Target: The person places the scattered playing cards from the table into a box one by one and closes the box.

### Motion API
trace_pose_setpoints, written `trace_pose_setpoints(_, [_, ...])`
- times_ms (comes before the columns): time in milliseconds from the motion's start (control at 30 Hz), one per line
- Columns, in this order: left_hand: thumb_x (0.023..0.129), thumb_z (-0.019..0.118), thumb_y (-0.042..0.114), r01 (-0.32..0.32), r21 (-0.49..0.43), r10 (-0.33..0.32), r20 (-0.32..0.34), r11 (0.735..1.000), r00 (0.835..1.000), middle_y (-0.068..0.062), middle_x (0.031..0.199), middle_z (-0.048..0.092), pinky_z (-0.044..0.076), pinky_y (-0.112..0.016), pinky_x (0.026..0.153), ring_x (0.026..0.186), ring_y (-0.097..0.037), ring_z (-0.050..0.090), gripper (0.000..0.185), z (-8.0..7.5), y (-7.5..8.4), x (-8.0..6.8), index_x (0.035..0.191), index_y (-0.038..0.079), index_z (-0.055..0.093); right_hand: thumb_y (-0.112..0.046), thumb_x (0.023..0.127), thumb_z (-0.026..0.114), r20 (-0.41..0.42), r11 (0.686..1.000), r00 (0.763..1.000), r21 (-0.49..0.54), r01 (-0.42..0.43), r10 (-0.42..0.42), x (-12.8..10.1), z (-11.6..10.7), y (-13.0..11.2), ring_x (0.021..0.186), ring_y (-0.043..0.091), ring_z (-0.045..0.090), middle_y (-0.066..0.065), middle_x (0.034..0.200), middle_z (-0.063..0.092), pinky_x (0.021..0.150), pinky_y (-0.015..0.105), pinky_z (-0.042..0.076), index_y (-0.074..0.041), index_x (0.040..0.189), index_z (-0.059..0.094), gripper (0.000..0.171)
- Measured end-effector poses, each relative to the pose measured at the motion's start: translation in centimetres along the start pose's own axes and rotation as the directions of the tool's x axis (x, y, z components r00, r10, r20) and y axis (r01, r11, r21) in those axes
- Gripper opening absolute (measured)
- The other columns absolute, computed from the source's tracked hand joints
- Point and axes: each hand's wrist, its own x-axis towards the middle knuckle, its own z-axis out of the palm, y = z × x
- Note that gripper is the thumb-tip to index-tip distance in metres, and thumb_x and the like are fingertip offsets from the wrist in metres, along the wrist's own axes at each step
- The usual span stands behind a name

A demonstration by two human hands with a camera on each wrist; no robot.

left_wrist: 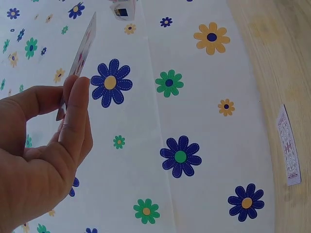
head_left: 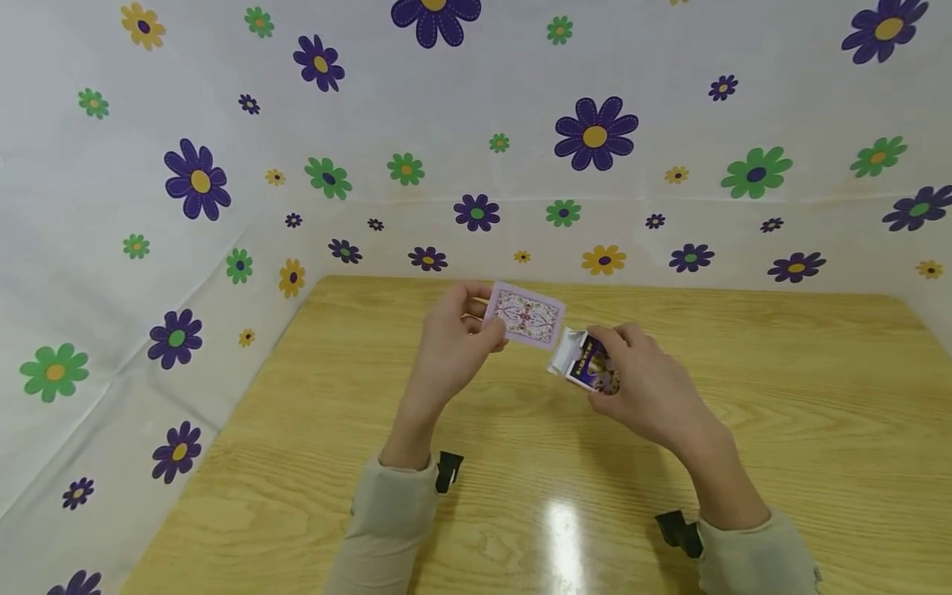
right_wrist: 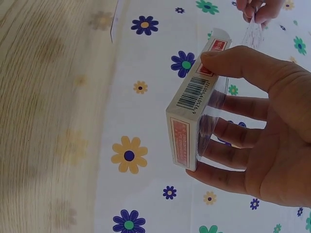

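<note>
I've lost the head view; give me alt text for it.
Over a wooden table, the left hand holds up a patterned playing card while the right hand grips an open card box. Flower-print sheeting walls the table.

My arms: both wear pale beige long sleeves ending in ribbed cuffs at the wrists. A black strap clip point(head_left: 449, 470) sits beside the left cuff, another point(head_left: 679, 530) beside the right.
</note>
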Motion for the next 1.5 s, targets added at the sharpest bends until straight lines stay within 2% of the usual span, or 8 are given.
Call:
trace_pose_setpoints(167, [0.089,0.056,-0.005,-0.028,0.049,0.027,0.026,0.998,0.999,-0.015,0.095,0.062,0.060,-0.034,0.067,0.072,-0.021,0.063,0.033,0.6,-0.1,-0.2,0.122,-0.002,0.055,-0.018,0.078,0.081,-0.013,1.000,1.000,0.006,0.001,-0.001,-0.1,0.1,0.0,0.100,0.033,0.055,0.022,0.127,0.052,0.073,0.045,0.054,-0.004,0.144,0.046,0.076])
trace_pose_setpoints(333, [0.090,0.057,-0.006,-0.048,0.097,0.045,0.031,0.994,0.999,-0.014,0.093,0.062,0.058,-0.029,0.063,0.071,-0.020,0.063,0.032,1.2,-0.3,-0.3,0.121,-0.002,0.055,-0.018,0.078,0.082,-0.025,1.000,1.000,0.007,0.014,-0.013,-0.1,0.3,0.0,0.100,0.033,0.054,0.023,0.126,0.051,0.074,0.045,0.053,-0.004,0.143,0.046,0.076])
trace_pose_setpoints(633, [0.089,0.058,-0.005,-0.088,0.167,0.083,0.038,0.982,0.996,-0.012,0.088,0.065,0.049,-0.021,0.056,0.068,-0.016,0.059,0.031,1.8,-0.5,-0.4,0.121,-0.003,0.056,-0.019,0.078,0.082,-0.023,1.000,1.000,0.022,0.006,-0.005,0.0,0.3,0.0,0.099,0.033,0.054,0.023,0.126,0.050,0.074,0.045,0.054,-0.004,0.144,0.046,0.077])
trace_pose_setpoints(1267, [0.090,0.059,-0.003,-0.064,0.170,0.061,0.021,0.983,0.998,-0.011,0.088,0.066,0.047,-0.021,0.055,0.068,-0.016,0.063,0.041,1.8,-0.2,-0.6,0.130,0.000,0.052,-0.019,0.078,0.082,-0.023,1.000,1.000,0.010,0.003,-0.002,-0.1,0.2,-0.1,0.100,0.033,0.053,0.023,0.127,0.050,0.075,0.045,0.054,-0.004,0.144,0.046,0.077])
trace_pose_setpoints(1500, [0.090,0.059,-0.004,-0.074,0.167,0.069,0.037,0.983,0.997,-0.012,0.088,0.066,0.047,-0.020,0.055,0.067,-0.016,0.061,0.041,1.9,-0.1,-0.6,0.130,-0.001,0.051,-0.019,0.078,0.082,-0.025,1.000,1.000,0.015,0.003,-0.003,-0.1,0.1,-0.1,0.100,0.033,0.053,0.022,0.126,0.050,0.074,0.045,0.053,-0.005,0.144,0.046,0.077])
